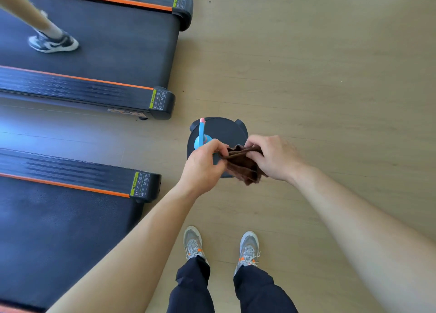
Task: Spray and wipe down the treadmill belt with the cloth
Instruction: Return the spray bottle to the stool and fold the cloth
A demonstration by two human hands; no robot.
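Both hands meet over a dark round stool (224, 128), each pinching the crumpled brown cloth (243, 165) stretched between them: the left hand (204, 165) grips its left edge, the right hand (273, 158) its upper right, with the rest sagging below the knuckles. Just beyond the left hand, a blue spray bottle (201, 135) with a pink tip stands upright on the stool. The near treadmill belt (59, 237) lies left of the left forearm; farther off, another person's sneaker (53, 42) treads a second treadmill (122, 43). The person's grey shoes (193, 243) stand on bare wooden floor (330, 76).
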